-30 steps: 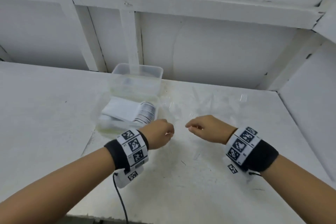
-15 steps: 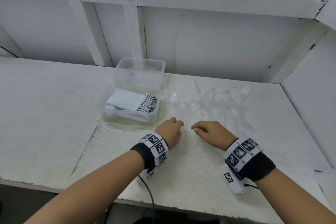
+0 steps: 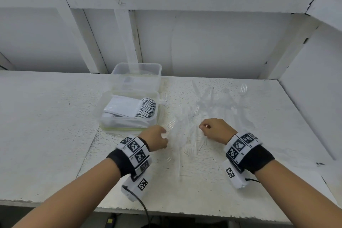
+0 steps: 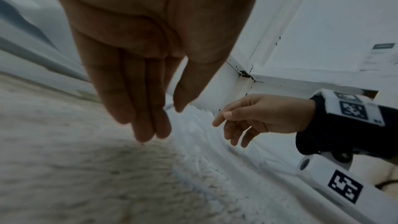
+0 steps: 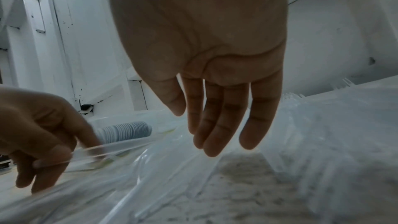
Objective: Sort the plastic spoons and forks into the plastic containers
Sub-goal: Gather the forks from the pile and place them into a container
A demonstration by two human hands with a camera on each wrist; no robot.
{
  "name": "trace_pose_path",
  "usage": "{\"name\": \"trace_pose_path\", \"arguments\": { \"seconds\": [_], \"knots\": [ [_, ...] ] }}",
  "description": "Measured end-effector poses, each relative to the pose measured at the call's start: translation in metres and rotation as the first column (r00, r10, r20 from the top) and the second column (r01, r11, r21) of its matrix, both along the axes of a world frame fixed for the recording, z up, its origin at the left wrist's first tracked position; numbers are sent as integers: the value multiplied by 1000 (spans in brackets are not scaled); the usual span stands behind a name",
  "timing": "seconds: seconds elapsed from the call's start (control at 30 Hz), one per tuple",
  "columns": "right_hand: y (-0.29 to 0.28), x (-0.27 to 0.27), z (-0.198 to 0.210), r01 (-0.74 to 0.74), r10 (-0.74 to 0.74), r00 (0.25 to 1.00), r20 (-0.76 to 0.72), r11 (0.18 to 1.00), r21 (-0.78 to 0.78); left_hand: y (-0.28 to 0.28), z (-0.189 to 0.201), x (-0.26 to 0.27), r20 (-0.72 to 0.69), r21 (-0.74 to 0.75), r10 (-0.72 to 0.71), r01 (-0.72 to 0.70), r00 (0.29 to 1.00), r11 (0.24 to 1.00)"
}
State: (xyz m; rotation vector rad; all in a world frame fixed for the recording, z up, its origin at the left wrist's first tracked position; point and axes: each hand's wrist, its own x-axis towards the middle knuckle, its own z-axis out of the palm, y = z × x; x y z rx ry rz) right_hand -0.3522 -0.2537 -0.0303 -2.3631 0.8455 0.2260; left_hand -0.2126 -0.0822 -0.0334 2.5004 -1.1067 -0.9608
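Both hands sit low over the white surface, w/ clear plastic forks scattered btwn and beyond them. Left hand is just right of the near container, which holds a stack of white spoons. In the right wrist view its fingers pinch a clear utensil by one end (fork or spoon, can't tell, too blurred). Right hand hovers near the loose forks; its fingers hang straight and relaxed, gripping nothing. A second clear container stands directly behind the first, touching it, up against the white back wall; contents unclear. Each wrist wears a black band w/ black-and-white marker tags.
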Motion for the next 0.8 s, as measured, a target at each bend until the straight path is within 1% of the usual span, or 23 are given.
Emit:
{"name": "trace_pose_path", "arguments": {
  "seconds": [0.07, 0.17, 0.23, 0.3, 0.4, 0.47, 0.53, 0.57, 0.6, 0.63, 0.67, 0.7, 0.73, 0.77, 0.8],
  "knots": [
    [3, 8, 1, -7, 6, 1000, -20, 1000, -18, 1, 3, 5, 9, 10, -4, 4, 1000, 1000],
    [9, 24, -1, -23, 19, 998, -58, 997, -67, 1, 8, 7, -23, 29, 58, -58, 998, 998],
    [14, 34, -3, -24, 16, 996, -83, 995, -100, -1, 10, 8, 18, 65, 74, -75, 997, 995],
    [18, 43, -5, -38, 27, 994, -110, 994, -99, 0, 10, 8, 60, 93, 75, -81, 995, 992],
    [25, 52, -9, -50, 40, 990, -136, 996, -70, 8, 5, 11, 69, 95, 55, -62, 996, 994],
    [27, 55, -10, -3, -1, 997, -78, 998, -59, 15, -1, 13, 61, 52, 80, -83, 995, 995],
    [25, 53, -8, 35, -36, 999, -7, 998, -60, 19, -6, 14, 64, 12, 63, -64, 996, 998],
    [26, 50, -6, -4, 5, 1000, 12, 996, -89, 20, -7, 14, 55, 6, 47, -47, 997, 999],
    [29, 47, -3, -87, 89, 996, 16, 988, -126, 20, -7, 15, 33, 2, 40, -40, 999, 999],
    [30, 44, -1, -212, 216, 976, 6, 963, -169, 19, -6, 15, 6, 2, 37, -37, 999, 999],
    [32, 41, 0, -353, 358, 933, -22, 906, -235, 18, -6, 15, -13, 7, 37, -37, 999, 999],
    [35, 39, 0, -476, 480, 875, -68, 822, -313, 17, -7, 15, -18, 10, 32, -32, 999, 999],
    [38, 37, -1, -568, 573, 811, -120, 720, -397, 16, -6, 16, -19, 14, 29, -29, 999, 999],
    [40, 36, -2, -621, 628, 761, -164, 630, -465, 16, -7, 16, -21, 15, 25, -24, 999, 1000],
    [41, 37, -2, -656, 663, 721, -201, 562, -503, 17, -7, 15, -30, 20, 25, -24, 999, 1000]
  ]
}}
